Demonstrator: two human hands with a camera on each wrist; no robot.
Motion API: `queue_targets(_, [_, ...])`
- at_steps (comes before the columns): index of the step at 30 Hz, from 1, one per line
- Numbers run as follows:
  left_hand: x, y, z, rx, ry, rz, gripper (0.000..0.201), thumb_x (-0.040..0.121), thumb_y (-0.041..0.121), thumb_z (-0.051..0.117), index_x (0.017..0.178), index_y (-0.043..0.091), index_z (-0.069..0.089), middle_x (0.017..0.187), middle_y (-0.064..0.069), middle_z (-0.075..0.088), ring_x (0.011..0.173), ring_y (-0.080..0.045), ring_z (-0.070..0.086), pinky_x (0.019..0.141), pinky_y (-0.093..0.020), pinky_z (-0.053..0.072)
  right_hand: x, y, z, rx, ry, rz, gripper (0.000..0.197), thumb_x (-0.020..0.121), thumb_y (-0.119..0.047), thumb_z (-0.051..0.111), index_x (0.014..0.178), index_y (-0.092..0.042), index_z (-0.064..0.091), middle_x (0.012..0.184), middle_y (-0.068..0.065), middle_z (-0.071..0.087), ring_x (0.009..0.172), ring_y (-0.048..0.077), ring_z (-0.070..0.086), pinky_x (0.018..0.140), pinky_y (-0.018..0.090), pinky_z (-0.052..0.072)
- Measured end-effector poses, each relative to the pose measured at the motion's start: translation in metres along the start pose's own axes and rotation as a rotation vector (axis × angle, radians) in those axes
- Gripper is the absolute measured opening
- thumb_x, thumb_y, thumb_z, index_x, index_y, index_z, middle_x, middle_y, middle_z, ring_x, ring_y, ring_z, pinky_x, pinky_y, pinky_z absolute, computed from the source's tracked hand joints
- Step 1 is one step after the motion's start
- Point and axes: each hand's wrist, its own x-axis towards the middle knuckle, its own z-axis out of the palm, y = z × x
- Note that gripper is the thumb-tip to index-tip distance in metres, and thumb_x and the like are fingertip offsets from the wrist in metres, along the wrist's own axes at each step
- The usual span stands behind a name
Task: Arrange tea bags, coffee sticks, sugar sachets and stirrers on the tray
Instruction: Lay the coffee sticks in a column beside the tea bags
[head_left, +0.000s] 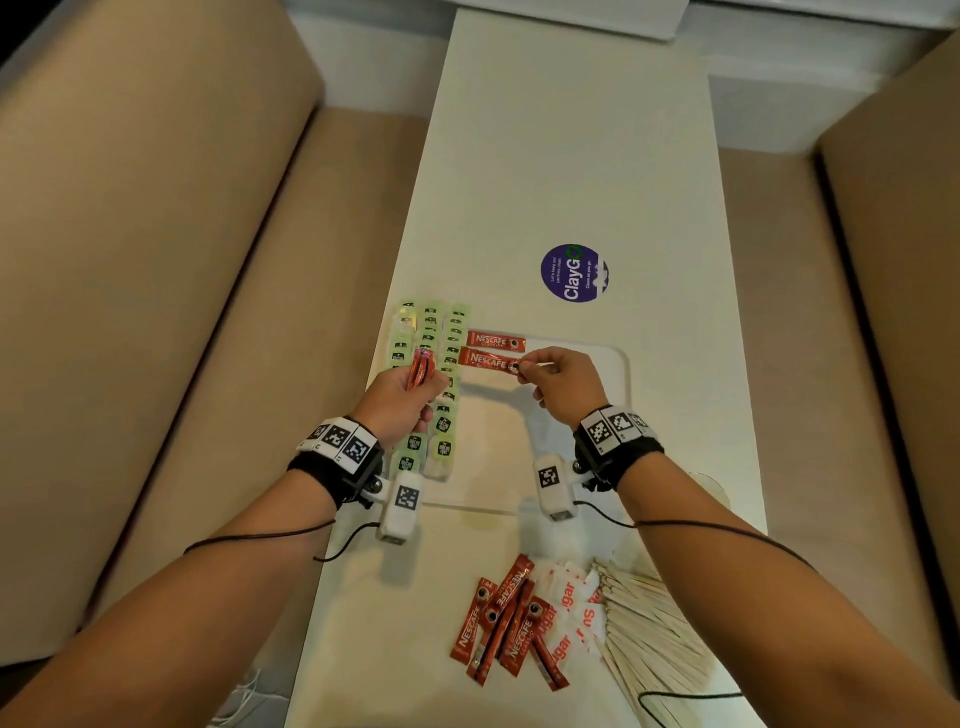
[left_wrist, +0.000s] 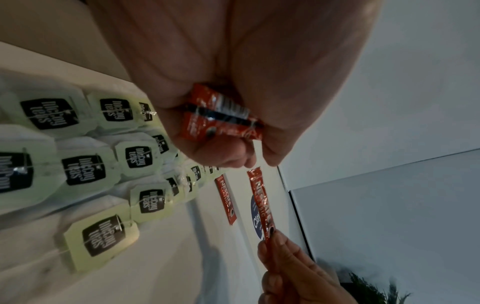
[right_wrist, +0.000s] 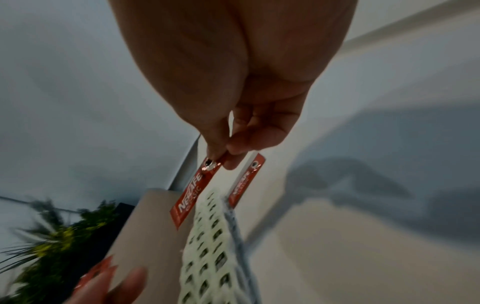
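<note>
A white tray (head_left: 621, 364) lies on the long white table. Several green tea bags (head_left: 428, 332) sit in rows along its left side. One red coffee stick (head_left: 495, 341) lies flat on the tray next to them. My right hand (head_left: 558, 382) pinches the end of a second coffee stick (head_left: 488, 360) just below the first; this pinched coffee stick (right_wrist: 191, 195) shows in the right wrist view. My left hand (head_left: 402, 397) grips a small bundle of coffee sticks (head_left: 421, 371) above the tea bags. The bundle of coffee sticks (left_wrist: 221, 115) lies in the palm.
Near the table's front edge lie loose coffee sticks (head_left: 501, 623), white sugar sachets (head_left: 569, 608) and a heap of wooden stirrers (head_left: 649, 629). A purple round sticker (head_left: 573, 272) is on the table beyond the tray. Beige sofas (head_left: 156, 234) flank both sides.
</note>
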Motion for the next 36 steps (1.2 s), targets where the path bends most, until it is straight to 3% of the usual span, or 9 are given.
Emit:
queue_targets(4, [0.003, 0.007, -0.002, -0.005, -0.002, -0.007, 0.015, 0.098, 0.026, 0.063, 0.093, 0.012, 0.064, 0.071, 0.0, 0.052, 0.054, -0.011, 0.052, 0.047, -0.022, 0.044, 0.027, 0.01, 0.003, -0.051, 0.066, 0.072, 0.005, 0.094, -0.019, 0.069, 0.093, -0.016, 0.073, 0.088, 0.007, 0.078, 0.056, 0.011, 0.058, 0.06, 0.026, 0.049])
queue_targets(9, [0.008, 0.008, -0.002, -0.049, -0.026, -0.029, 0.014, 0.097, 0.013, 0.063, 0.109, 0.005, 0.066, 0.076, 0.0, 0.06, 0.058, -0.013, 0.053, 0.05, -0.023, 0.045, 0.047, 0.018, 0.011, -0.147, 0.079, 0.092, 0.005, 0.093, -0.025, 0.072, 0.095, -0.021, 0.074, 0.084, 0.001, 0.072, 0.07, 0.011, 0.064, 0.069, 0.024, 0.049])
queue_targets(13, [0.009, 0.006, -0.002, -0.089, -0.03, -0.043, 0.015, 0.096, 0.007, 0.061, 0.11, 0.007, 0.067, 0.078, 0.0, 0.063, 0.059, -0.014, 0.056, 0.05, -0.023, 0.049, 0.056, 0.02, 0.015, -0.221, 0.086, 0.083, 0.008, 0.092, -0.025, 0.071, 0.096, -0.02, 0.076, 0.09, -0.001, 0.071, 0.083, 0.014, 0.065, 0.08, 0.026, 0.048])
queue_targets(15, [0.011, 0.004, -0.001, -0.096, -0.031, -0.055, 0.017, 0.096, 0.006, 0.061, 0.111, 0.006, 0.068, 0.08, -0.003, 0.064, 0.06, -0.015, 0.057, 0.052, -0.025, 0.051, 0.058, 0.02, 0.016, -0.242, 0.085, 0.087, 0.01, 0.092, -0.025, 0.071, 0.096, -0.017, 0.078, 0.086, -0.001, 0.07, 0.078, 0.011, 0.062, 0.076, 0.023, 0.046])
queue_targets(19, [0.014, 0.002, -0.001, -0.139, -0.034, -0.084, 0.018, 0.097, 0.007, 0.056, 0.109, -0.001, 0.066, 0.089, -0.012, 0.063, 0.062, -0.019, 0.058, 0.055, -0.031, 0.053, 0.059, 0.02, 0.017, -0.275, 0.098, 0.105, 0.013, 0.091, -0.027, 0.073, 0.089, -0.015, 0.078, 0.076, -0.002, 0.068, 0.066, 0.004, 0.058, 0.058, 0.018, 0.04])
queue_targets(22, [0.012, 0.002, -0.002, -0.202, -0.058, -0.089, 0.014, 0.099, 0.004, 0.051, 0.103, 0.001, 0.063, 0.09, -0.013, 0.066, 0.062, -0.021, 0.058, 0.055, -0.032, 0.053, 0.058, 0.019, 0.018, -0.273, 0.104, 0.112, 0.015, 0.09, -0.028, 0.074, 0.081, -0.016, 0.077, 0.071, -0.003, 0.067, 0.066, 0.007, 0.059, 0.064, 0.023, 0.043])
queue_targets(29, [0.009, -0.002, 0.0, -0.2, -0.113, -0.078, 0.015, 0.103, 0.006, 0.049, 0.106, 0.005, 0.063, 0.101, -0.014, 0.072, 0.066, -0.019, 0.065, 0.058, -0.03, 0.059, 0.054, 0.013, 0.019, -0.266, 0.137, 0.111, 0.032, 0.089, -0.034, 0.075, 0.077, -0.005, 0.076, 0.074, 0.011, 0.072, 0.061, 0.016, 0.059, 0.064, 0.028, 0.05])
queue_targets(32, [0.006, -0.005, 0.001, -0.162, -0.11, -0.046, 0.013, 0.102, 0.011, 0.053, 0.102, 0.007, 0.065, 0.099, -0.011, 0.072, 0.066, -0.017, 0.067, 0.058, -0.028, 0.059, 0.047, 0.008, 0.02, -0.256, 0.158, 0.104, 0.033, 0.09, -0.043, 0.072, 0.073, -0.015, 0.067, 0.07, 0.001, 0.067, 0.064, 0.014, 0.059, 0.066, 0.03, 0.049])
queue_targets(36, [0.004, -0.008, 0.002, -0.103, -0.08, -0.027, 0.01, 0.098, 0.014, 0.061, 0.103, 0.009, 0.068, 0.087, -0.012, 0.068, 0.064, -0.015, 0.067, 0.058, -0.026, 0.059, 0.024, -0.006, 0.028, -0.236, -0.03, -0.048, 0.052, 0.096, -0.053, 0.058, 0.078, -0.006, 0.067, 0.064, 0.001, 0.06, 0.058, 0.016, 0.053, 0.066, 0.031, 0.047])
